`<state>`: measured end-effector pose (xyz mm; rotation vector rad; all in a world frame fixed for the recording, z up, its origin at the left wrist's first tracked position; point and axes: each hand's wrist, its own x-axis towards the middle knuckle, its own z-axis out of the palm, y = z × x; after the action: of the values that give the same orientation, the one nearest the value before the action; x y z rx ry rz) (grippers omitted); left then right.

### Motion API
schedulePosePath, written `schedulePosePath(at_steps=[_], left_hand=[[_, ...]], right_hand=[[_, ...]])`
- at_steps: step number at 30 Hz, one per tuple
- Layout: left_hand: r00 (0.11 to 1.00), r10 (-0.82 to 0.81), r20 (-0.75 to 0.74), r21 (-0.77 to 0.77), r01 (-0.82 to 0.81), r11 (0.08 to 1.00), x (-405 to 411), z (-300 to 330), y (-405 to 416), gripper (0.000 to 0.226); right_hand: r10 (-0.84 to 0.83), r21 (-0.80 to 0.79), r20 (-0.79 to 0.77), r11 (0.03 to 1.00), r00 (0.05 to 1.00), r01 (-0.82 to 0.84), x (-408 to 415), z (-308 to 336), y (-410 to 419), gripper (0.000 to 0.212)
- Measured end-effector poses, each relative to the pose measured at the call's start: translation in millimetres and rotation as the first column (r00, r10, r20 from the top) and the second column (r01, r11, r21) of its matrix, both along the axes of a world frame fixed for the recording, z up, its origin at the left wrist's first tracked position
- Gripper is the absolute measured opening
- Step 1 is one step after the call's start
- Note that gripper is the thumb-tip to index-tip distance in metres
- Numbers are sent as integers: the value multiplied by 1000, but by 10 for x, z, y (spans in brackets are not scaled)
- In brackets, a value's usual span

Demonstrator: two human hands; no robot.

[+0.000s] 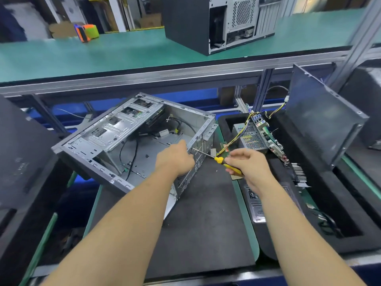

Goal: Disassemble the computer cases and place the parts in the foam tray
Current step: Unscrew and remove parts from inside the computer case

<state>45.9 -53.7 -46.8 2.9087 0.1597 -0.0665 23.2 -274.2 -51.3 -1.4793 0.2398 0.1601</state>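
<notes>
On the dark foam mat (206,223) at centre lies an opened computer case (132,141), side panel off, tilted w/ its rear end toward the person. Left hand (175,159) grips the case's rear edge, fingers curled over the perforated metal. Right hand (249,166) holds a yellow-handled screwdriver (222,162), fingers wrapped round the handle, shaft pointing left at the rear panel near the left hand. Black cables (134,149) trail loose inside the case, under the drive cage (115,124).

Just right of the case sits the black foam tray (350,207), holding a power supply (250,137) w/ yellow wires, a motherboard (270,139) standing on edge and a heatsink (300,173). A dark side panel (321,118) leans upright behind the tray's right side. Black case parts (22,145) crowd the left edge. Upper green shelf (103,52) carries a second case (218,21), rear facing the camera, and an orange-green tape dispenser (86,32) well to its left.
</notes>
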Motion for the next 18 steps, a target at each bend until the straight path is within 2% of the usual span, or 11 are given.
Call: schedulePosePath(at_steps=[2, 4, 6, 7, 8, 9, 10, 11, 12, 15, 18], left_hand=[[1000, 9, 1, -31, -9, 999, 40, 6, 3, 21], [1000, 12, 13, -38, -12, 999, 70, 2, -6, 21], [1000, 16, 18, -24, -16, 1000, 72, 0, -15, 20], [1000, 19, 20, -20, -18, 1000, 69, 1, -19, 20], [999, 23, 23, -21, -22, 1000, 66, 5, -21, 20], [999, 29, 26, -26, -28, 999, 63, 9, -21, 20], [999, 36, 29, -33, -35, 999, 59, 14, -21, 20], [999, 45, 30, -42, -44, 998, 51, 18, -21, 20], [998, 57, 30, -52, -55, 997, 40, 22, -18, 21], [998, 67, 1, -80, -66, 995, 11, 36, -1, 24], [997, 38, -65, -148, -47, 988, 20, 75, 8, 27]], right_hand=[[-108, 195, -63, 974, 992, 118, -79, -108, 91, 13], [-190, 364, -89, 908, 978, 210, -104, -145, 192, 7], [-238, 445, -140, 852, 961, 276, -54, -131, 256, 10], [-231, 414, -177, 865, 957, 285, -25, -105, 257, 11], [-207, 225, -192, 942, 959, 248, 9, -74, 227, 13], [-152, -115, -179, 984, 972, 133, 36, -56, 176, 15], [-89, -398, -145, 917, 985, 24, 43, -42, 128, 17], [-59, -499, -101, 866, 993, 1, 38, -39, 107, 20], [-50, -483, -37, 875, 998, 26, 24, -28, 98, 23], [-111, -256, 124, 956, 986, 140, -19, 1, 121, 20], [-114, -17, 131, 993, 985, 117, -67, 1, 154, 6]])
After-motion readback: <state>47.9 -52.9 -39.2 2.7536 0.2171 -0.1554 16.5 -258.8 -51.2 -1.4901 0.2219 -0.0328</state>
